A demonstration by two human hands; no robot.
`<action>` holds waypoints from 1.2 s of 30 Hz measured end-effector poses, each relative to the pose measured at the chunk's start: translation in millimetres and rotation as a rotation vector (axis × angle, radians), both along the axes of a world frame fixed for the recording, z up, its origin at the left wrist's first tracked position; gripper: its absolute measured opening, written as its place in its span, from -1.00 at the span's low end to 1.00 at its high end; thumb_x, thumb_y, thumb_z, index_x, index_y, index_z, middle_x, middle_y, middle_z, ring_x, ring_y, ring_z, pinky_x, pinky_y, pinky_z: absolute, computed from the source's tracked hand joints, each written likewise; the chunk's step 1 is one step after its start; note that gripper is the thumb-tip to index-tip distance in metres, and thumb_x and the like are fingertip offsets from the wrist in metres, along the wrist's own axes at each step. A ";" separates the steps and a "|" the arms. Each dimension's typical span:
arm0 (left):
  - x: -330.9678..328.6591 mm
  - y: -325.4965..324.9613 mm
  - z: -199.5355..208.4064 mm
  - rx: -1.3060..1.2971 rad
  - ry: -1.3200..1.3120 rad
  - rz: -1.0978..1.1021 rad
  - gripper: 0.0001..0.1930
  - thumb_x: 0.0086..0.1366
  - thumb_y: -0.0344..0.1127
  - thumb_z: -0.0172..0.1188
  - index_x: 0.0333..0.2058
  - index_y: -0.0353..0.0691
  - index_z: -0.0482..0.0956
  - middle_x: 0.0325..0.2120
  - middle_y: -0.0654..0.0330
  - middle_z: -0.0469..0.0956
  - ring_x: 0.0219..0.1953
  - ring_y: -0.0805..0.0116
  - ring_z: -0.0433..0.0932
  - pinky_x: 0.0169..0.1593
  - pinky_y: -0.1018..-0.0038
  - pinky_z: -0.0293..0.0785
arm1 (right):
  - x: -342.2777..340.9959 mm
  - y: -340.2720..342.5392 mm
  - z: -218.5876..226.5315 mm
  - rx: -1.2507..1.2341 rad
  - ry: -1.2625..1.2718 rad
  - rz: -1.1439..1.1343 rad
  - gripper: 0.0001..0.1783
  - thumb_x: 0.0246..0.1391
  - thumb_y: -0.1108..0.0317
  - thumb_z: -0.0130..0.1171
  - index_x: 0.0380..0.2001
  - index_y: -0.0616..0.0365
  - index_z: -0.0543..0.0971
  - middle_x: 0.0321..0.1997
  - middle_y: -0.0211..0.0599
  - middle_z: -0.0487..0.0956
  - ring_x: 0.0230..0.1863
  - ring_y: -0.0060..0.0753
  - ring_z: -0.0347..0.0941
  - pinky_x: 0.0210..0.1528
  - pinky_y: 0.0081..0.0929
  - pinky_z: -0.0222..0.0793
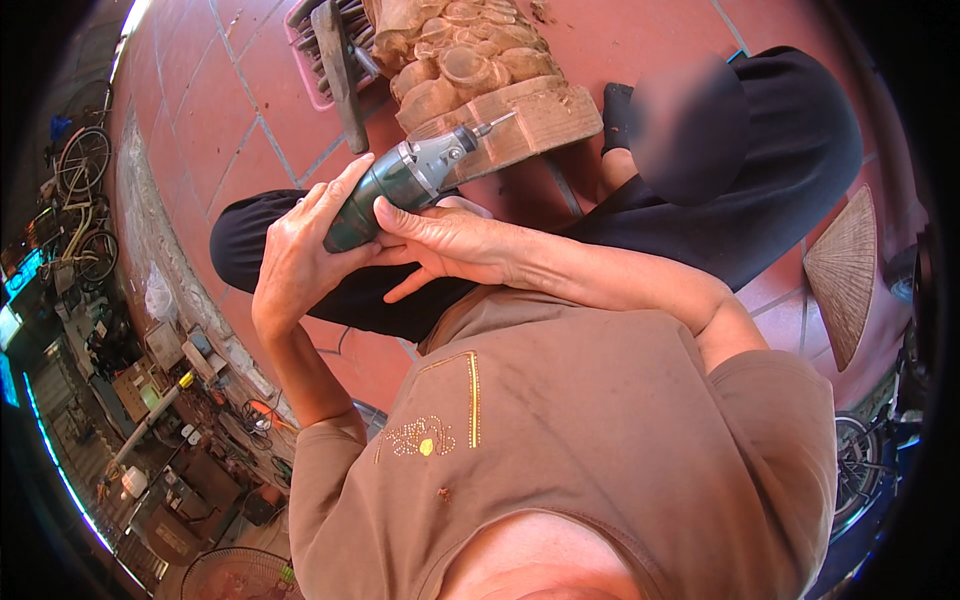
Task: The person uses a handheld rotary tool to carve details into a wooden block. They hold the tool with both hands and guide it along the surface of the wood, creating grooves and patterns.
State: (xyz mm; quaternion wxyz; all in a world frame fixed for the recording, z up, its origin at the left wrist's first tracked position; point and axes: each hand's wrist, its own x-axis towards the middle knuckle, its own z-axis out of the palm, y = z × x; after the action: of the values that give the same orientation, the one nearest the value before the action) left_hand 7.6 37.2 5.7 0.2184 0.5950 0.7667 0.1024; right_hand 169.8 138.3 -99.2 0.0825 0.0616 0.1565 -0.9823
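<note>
A green and grey rotary tool [375,205] is held up in front of my lap, its thin metal bit pointing to the far right. Around its body from the left side wraps my left hand [300,235], fingers along the top. My right hand [445,240] grips it from the right, thumb pressed on the casing and some lower fingers extended beneath. Just beyond the bit lies a brown wood carving [475,65] with rounded, bumpy relief and a flat end block [525,125]. From this angle the bit overlaps the block; whether they touch I cannot tell.
A pink basket [318,97] of hand tools stands far left of the carving, with a long wooden piece [338,75] leaning across it. My dark-trousered legs fold around the carving on red tiles. A conical hat [845,285] lies at right; bicycles [85,200] and workshop clutter stand left.
</note>
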 end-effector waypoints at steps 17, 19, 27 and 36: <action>-0.6 -8.0 0.2 -0.010 -0.036 -0.023 -0.06 -0.07 -0.37 0.53 0.39 0.06 0.43 -0.17 0.06 0.63 -0.16 0.02 0.66 -0.05 0.21 0.59 | 1.7 -13.1 -5.5 -0.020 0.008 0.004 -0.15 0.30 -0.27 0.16 0.41 0.10 0.30 0.44 -0.01 0.35 0.50 0.19 0.24 0.24 0.40 0.45; 0.4 -8.6 0.8 -0.014 -0.036 -0.023 -0.06 -0.08 -0.37 0.53 0.39 0.06 0.43 -0.17 0.06 0.63 -0.16 0.02 0.66 -0.05 0.21 0.59 | 2.8 -14.3 -5.5 -0.017 0.014 0.009 -0.15 0.30 -0.27 0.16 0.42 0.09 0.29 0.44 -0.02 0.35 0.51 0.19 0.24 0.24 0.40 0.45; 4.6 -8.2 3.8 -0.013 -0.037 -0.037 -0.05 -0.09 -0.41 0.52 0.38 0.06 0.44 -0.16 0.08 0.64 -0.15 0.03 0.67 -0.04 0.22 0.60 | 6.4 -17.3 -6.1 -0.008 0.040 0.029 -0.12 0.31 -0.32 0.09 0.45 0.06 0.25 0.45 -0.05 0.33 0.55 0.17 0.16 0.29 0.39 0.40; 1.8 -11.5 3.2 -0.013 -0.036 -0.055 -0.04 -0.11 -0.40 0.51 0.39 0.07 0.44 -0.26 0.09 0.60 -0.24 0.04 0.64 -0.09 0.22 0.60 | 7.2 -19.7 -5.0 -0.008 0.079 0.051 -0.06 0.32 -0.34 0.05 0.50 0.08 0.16 0.48 -0.02 0.26 0.58 0.18 0.09 0.34 0.42 0.33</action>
State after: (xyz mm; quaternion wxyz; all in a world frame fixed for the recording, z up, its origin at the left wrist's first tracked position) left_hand 9.3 25.7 8.8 0.2388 0.6125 0.7466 0.1021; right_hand 177.0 118.6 -104.2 0.1018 0.0184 0.1570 -0.9822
